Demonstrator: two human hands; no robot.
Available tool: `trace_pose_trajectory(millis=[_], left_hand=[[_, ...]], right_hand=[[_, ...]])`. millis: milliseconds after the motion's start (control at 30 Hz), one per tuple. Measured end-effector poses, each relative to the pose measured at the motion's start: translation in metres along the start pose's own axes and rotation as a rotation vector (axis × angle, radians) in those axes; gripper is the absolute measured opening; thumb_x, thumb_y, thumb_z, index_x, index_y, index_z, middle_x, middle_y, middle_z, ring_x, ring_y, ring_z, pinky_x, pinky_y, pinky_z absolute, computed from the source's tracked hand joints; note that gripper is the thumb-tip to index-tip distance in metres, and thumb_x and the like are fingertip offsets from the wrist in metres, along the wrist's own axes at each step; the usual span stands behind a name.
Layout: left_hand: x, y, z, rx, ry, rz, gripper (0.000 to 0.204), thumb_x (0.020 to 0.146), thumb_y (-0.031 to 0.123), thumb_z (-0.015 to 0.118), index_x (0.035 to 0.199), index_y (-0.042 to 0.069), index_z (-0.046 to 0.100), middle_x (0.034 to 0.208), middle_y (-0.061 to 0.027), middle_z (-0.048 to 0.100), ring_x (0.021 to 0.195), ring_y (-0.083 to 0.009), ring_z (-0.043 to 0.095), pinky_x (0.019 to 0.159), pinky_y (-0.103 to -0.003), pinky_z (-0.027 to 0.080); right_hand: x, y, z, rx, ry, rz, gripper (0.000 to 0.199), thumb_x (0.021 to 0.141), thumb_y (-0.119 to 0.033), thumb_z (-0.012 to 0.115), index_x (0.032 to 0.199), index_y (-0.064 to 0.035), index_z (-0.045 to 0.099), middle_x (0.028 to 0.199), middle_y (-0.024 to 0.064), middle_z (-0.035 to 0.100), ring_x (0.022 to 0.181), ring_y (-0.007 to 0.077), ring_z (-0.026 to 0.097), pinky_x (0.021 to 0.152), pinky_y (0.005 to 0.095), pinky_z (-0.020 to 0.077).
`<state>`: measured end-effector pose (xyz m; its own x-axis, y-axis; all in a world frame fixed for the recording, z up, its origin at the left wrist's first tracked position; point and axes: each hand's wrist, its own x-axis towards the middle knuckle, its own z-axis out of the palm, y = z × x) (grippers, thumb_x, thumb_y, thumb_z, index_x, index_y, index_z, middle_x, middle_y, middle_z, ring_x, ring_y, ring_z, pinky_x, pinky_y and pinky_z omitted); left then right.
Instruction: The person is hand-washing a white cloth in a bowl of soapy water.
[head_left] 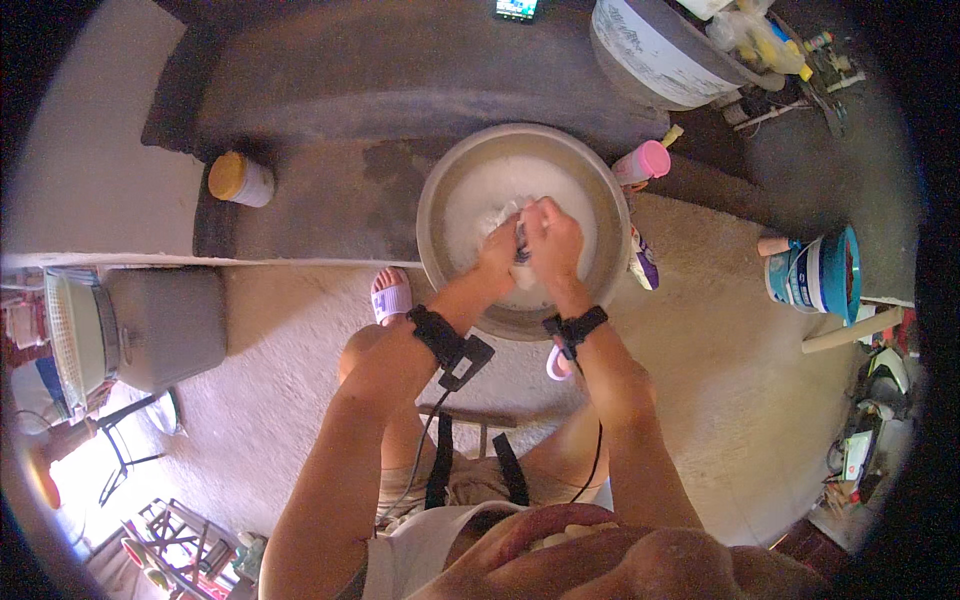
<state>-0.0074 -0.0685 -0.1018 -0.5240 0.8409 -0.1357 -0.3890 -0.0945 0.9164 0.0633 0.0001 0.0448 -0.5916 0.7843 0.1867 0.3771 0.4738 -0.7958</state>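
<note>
Both my hands are together over a wide round metal basin (440,180) full of white, sudsy water. My left hand (497,250) is closed on a wet cloth (523,272), pale with a dark patch between the hands. From the other side, my right hand (550,240) grips the same cloth, knuckles up. Part of the cloth bunches above my left fingers, and the rest is hidden by my hands. Both wrists wear black straps with small devices and cables.
A white tub with a yellow lid (230,178) stands on the dark ledge at left. Right of the basin are a pink-lidded container (642,162) and a purple-white packet (645,262). Farther right stand a large grey tub (660,60) and a blue bucket (835,275). A phone (516,9) lies at the back.
</note>
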Motion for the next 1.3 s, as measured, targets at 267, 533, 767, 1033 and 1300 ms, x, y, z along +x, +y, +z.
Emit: trace_pose_trajectory(millis=[267,533,767,1033,1300], left_hand=[[0.003,0.046,0.025,-1.026,-0.435,-0.562,0.042,0.082,0.024,0.060,0.115,0.001,0.048,0.107,-0.0115,0.058,0.095,-0.0231,0.057,0.082,-0.034,0.046],[-0.010,0.027,0.074,0.211,0.121,0.182,0.040,0.089,0.040,0.046,0.110,0.007,0.056,0.097,-0.0089,0.060,0.086,-0.0208,0.059,0.077,-0.034,0.046],[-0.020,0.040,0.072,0.686,-0.048,0.612,0.039,0.089,0.044,0.045,0.106,0.010,0.057,0.101,-0.0076,0.059,0.093,-0.0190,0.054,0.079,-0.032,0.045],[-0.009,0.030,0.041,-0.477,-0.282,-0.036,0.039,0.091,0.043,0.041,0.107,0.011,0.056,0.099,-0.0058,0.059,0.090,-0.0159,0.055,0.074,-0.030,0.046],[0.000,0.052,0.105,-0.512,0.001,-0.620,0.040,0.092,0.041,0.040,0.112,0.008,0.053,0.099,-0.0053,0.060,0.089,-0.0164,0.058,0.072,-0.032,0.047]], right_hand=[[-0.028,-0.023,-0.018,0.039,0.045,-0.251,0.033,0.087,-0.033,0.052,0.074,-0.0030,0.055,0.061,0.0163,0.055,0.057,0.0347,0.056,0.053,0.0396,0.0417],[-0.014,0.018,-0.019,0.003,0.020,0.022,0.027,0.085,-0.033,0.054,0.076,-0.0074,0.055,0.064,0.0125,0.059,0.057,0.0325,0.059,0.053,0.0417,0.0453],[-0.021,0.021,-0.036,-0.173,0.010,-0.038,0.026,0.083,-0.032,0.056,0.075,-0.0078,0.057,0.065,0.0131,0.061,0.059,0.0328,0.060,0.051,0.0424,0.0451],[-0.032,-0.041,-0.026,0.169,0.010,-0.162,0.028,0.084,-0.035,0.055,0.075,-0.0081,0.056,0.065,0.0130,0.061,0.059,0.0330,0.060,0.052,0.0402,0.0450],[-0.010,0.050,-0.049,-0.202,0.073,0.066,0.029,0.087,-0.035,0.050,0.080,-0.0080,0.057,0.068,0.0161,0.061,0.063,0.0364,0.060,0.055,0.0434,0.0455]])
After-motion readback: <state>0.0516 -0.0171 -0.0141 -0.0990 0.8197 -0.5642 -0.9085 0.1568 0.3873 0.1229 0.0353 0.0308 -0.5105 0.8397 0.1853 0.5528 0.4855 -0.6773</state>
